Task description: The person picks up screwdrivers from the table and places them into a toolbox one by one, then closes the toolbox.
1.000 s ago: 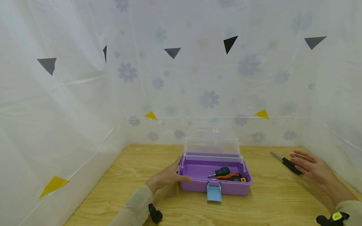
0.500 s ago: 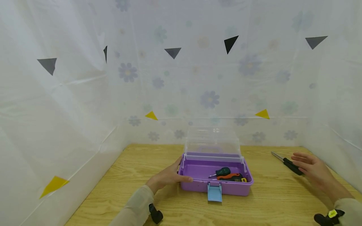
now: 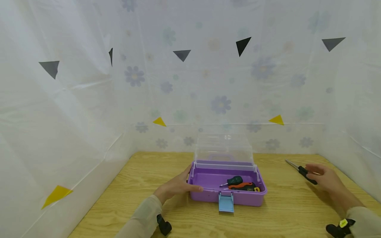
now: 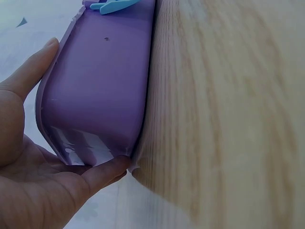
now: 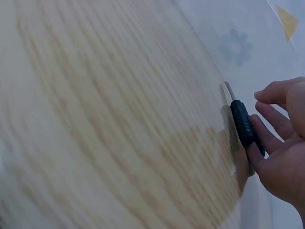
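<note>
- At the left end of the box [image 3: 205, 197], your left hand [image 3: 175, 186] is spread, thumb on the rim.
- Your right hand [image 3: 327, 181] is loosely spread, fingers touching the screwdriver [image 3: 302, 171] on the table [image 3: 285, 211], right of the box.

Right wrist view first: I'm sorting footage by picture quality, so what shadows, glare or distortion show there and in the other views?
Right wrist: a shadow, likely from the right hand, falls on the table beside the screwdriver; the table's edge bows, suggesting lens distortion. Left wrist: pale reflections streak the end of the purple box. Head: soft light, faint glare on the left sheet.
</note>
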Tool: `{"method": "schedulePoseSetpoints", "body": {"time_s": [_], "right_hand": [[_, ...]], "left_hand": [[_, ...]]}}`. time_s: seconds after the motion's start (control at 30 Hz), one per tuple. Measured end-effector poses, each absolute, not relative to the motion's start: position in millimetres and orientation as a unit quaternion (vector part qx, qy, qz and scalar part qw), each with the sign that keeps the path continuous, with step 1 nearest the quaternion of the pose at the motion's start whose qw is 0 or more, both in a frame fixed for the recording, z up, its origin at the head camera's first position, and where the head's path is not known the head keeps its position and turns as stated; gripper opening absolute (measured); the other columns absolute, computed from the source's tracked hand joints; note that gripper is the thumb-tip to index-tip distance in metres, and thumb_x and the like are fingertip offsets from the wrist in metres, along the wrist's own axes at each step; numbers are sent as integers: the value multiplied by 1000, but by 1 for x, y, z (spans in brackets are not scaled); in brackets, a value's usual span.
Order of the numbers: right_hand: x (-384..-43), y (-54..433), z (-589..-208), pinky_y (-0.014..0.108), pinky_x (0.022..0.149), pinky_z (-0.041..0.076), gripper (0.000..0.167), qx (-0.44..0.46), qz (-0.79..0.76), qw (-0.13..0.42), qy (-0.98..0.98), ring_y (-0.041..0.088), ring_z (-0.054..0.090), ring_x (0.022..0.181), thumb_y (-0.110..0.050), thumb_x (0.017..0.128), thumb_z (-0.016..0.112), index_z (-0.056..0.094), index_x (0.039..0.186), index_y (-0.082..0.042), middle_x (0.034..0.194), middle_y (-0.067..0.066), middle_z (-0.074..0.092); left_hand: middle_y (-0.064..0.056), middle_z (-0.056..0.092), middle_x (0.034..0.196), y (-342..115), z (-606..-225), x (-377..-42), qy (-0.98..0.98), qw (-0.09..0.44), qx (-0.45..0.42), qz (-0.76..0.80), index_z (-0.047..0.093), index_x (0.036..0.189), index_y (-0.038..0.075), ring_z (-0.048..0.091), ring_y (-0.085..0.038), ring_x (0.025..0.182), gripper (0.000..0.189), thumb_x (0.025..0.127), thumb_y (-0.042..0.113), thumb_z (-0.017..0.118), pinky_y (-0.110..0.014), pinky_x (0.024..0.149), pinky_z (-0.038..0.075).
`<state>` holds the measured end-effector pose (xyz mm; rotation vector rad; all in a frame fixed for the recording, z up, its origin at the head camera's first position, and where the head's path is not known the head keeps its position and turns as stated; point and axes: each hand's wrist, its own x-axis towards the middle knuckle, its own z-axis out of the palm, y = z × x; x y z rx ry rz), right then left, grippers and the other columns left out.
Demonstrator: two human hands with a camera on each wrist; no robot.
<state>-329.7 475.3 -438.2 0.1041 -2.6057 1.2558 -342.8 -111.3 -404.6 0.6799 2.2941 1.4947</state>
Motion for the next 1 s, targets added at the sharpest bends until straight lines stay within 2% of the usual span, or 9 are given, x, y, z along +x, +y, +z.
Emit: {"method": "schedulePoseSetpoints", "body": {"time_s": [0.07,0.13,0.2,0.23,0.33,0.47,0.6,0.67,1.0], "right_hand": [[-331,474,-438,18,71,52,55,27,409,120,-904,-18,46,91,-15,106,61,40,145,18,135,30,59],[-331,473,-440,18,72,52,54,23,387,116,-914,-7,55,94,-13,106,60,40,146,18,141,42,47],[-332,473,-442,25,75,56,55,24,373,117,-920,15,64,103,-12,106,61,39,146,19,142,43,45],[-332,473,-443,32,79,56,56,23,366,122,-922,28,64,107,-13,105,62,39,146,18,142,43,45],[-333,472,-448,51,86,52,58,25,343,142,-928,48,58,115,-12,102,66,41,146,17,141,42,47],[-334,471,-451,64,91,44,59,22,328,156,-931,44,62,110,-8,99,68,43,145,16,139,40,50],[-334,471,-449,71,93,39,58,15,332,146,-932,59,51,118,-4,98,65,41,146,16,138,40,51],[-335,471,-448,73,93,37,57,8,330,139,-933,62,46,120,-3,98,63,39,147,16,137,40,52],[-334,467,-446,68,89,45,60,-3,342,147,-928,63,45,122,0,100,54,31,153,14,135,39,54]], "left_hand": [[-17,23,168,-111,-404,-343,802,162,238,523,-1,168,21,27,-38,150,115,89,32,83,-62,120,17],[-17,23,168,-111,-404,-342,801,163,238,525,-1,168,21,27,-38,150,116,89,32,83,-62,120,17],[-17,22,168,-111,-403,-342,801,163,238,524,-1,168,22,26,-38,150,116,89,32,83,-62,120,17],[-17,22,168,-111,-403,-342,802,162,239,523,-1,168,22,26,-38,150,116,89,32,83,-63,119,17],[-18,21,168,-111,-404,-343,804,161,240,520,-1,168,21,26,-39,150,115,89,32,82,-63,119,17],[-17,21,168,-111,-404,-343,803,161,237,522,-1,168,21,26,-39,150,116,88,33,83,-63,119,16],[-16,22,168,-112,-404,-343,803,159,233,525,0,168,21,27,-37,150,117,87,33,84,-61,120,16],[-15,22,168,-112,-404,-344,803,158,233,525,0,168,22,26,-37,150,117,88,33,84,-61,120,16],[-15,25,167,-112,-405,-344,802,157,237,525,1,168,21,29,-36,149,117,87,34,84,-60,120,18]]}}
